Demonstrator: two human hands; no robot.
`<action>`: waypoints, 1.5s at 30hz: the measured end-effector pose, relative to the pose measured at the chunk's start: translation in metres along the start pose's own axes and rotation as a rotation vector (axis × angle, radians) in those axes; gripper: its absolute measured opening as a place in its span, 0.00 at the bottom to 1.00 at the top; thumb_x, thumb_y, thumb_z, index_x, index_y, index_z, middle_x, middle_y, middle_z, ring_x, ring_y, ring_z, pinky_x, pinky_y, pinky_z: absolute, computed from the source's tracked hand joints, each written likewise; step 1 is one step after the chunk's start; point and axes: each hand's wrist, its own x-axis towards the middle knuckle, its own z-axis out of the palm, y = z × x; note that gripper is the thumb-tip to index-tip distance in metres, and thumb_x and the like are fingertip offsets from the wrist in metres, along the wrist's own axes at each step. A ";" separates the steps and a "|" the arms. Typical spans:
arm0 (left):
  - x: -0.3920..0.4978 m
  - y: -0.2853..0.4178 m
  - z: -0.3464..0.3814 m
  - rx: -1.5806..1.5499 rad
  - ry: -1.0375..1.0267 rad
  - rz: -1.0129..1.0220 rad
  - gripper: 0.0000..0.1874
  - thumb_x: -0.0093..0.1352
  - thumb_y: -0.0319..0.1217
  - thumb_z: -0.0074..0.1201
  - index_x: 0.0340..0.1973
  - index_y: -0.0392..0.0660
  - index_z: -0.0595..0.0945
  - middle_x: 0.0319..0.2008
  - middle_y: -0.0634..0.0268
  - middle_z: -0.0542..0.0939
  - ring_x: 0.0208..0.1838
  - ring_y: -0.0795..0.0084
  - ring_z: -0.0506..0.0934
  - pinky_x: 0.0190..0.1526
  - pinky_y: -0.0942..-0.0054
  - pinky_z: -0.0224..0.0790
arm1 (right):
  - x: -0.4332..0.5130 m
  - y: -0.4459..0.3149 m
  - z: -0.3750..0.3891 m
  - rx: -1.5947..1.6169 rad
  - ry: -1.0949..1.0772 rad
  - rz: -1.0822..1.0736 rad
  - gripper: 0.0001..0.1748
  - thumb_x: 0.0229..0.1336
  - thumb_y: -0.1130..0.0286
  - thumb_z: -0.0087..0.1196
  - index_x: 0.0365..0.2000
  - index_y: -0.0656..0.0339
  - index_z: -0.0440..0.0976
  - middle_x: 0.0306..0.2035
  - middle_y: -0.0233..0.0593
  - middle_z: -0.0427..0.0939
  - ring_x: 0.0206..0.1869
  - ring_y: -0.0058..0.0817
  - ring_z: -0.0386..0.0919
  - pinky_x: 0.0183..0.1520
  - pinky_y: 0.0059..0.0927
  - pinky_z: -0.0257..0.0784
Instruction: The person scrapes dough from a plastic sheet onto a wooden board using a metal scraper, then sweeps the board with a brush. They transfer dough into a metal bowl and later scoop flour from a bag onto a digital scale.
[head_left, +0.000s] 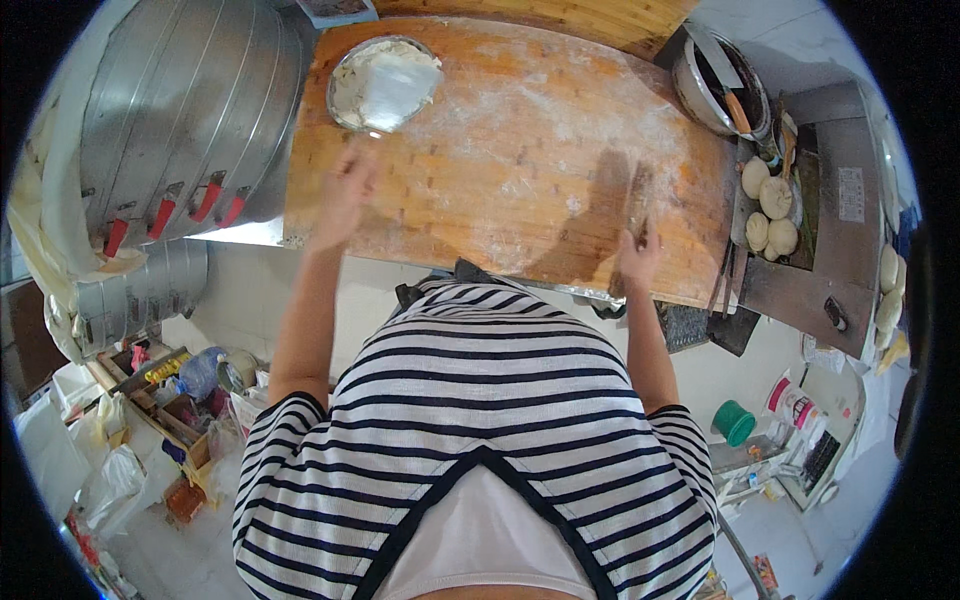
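Observation:
My left hand (351, 184) is blurred over the left side of a floury wooden board (487, 172), just below an oval metal bowl (331, 94). Pale dough or flour paste (352, 82) fills the bowl, and a shiny, blurred flat metal piece (401, 90) covers part of it. Whether my left fingers touch that piece cannot be made out. Towards the board's front right, my right hand (640, 255) grips what looks like a wooden rolling pin (639, 199), which points away from me and casts a shadow on the wood.
At back right, a pot (690, 90) carries a cleaver (716, 60) with a wooden handle. Several dough buns (776, 196) sit beside the board's right edge. Large metal drums with red tabs (187, 112) stand left. Below lie a cluttered crate (161, 405) and a green tub (733, 422).

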 end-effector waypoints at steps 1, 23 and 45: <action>0.009 0.010 -0.014 -0.021 0.073 0.025 0.17 0.72 0.38 0.51 0.55 0.51 0.79 0.28 0.68 0.77 0.26 0.78 0.70 0.28 0.80 0.61 | 0.007 0.004 -0.012 -0.145 0.044 -0.069 0.31 0.54 0.69 0.60 0.58 0.66 0.68 0.51 0.54 0.72 0.50 0.46 0.74 0.54 0.41 0.70; -0.003 0.038 0.096 0.858 -0.267 0.557 0.21 0.70 0.27 0.48 0.59 0.37 0.74 0.50 0.45 0.79 0.55 0.50 0.76 0.54 0.60 0.68 | 0.054 -0.012 -0.232 -0.344 0.533 -0.315 0.05 0.55 0.71 0.58 0.30 0.64 0.78 0.42 0.45 0.79 0.46 0.44 0.75 0.49 0.39 0.71; -0.061 0.054 0.197 0.085 -0.325 -0.153 0.21 0.74 0.32 0.49 0.61 0.40 0.73 0.26 0.75 0.73 0.22 0.87 0.64 0.21 0.84 0.54 | 0.023 0.088 -0.075 -0.244 -0.125 -0.195 0.43 0.48 0.65 0.62 0.64 0.62 0.58 0.53 0.60 0.67 0.57 0.55 0.65 0.61 0.48 0.62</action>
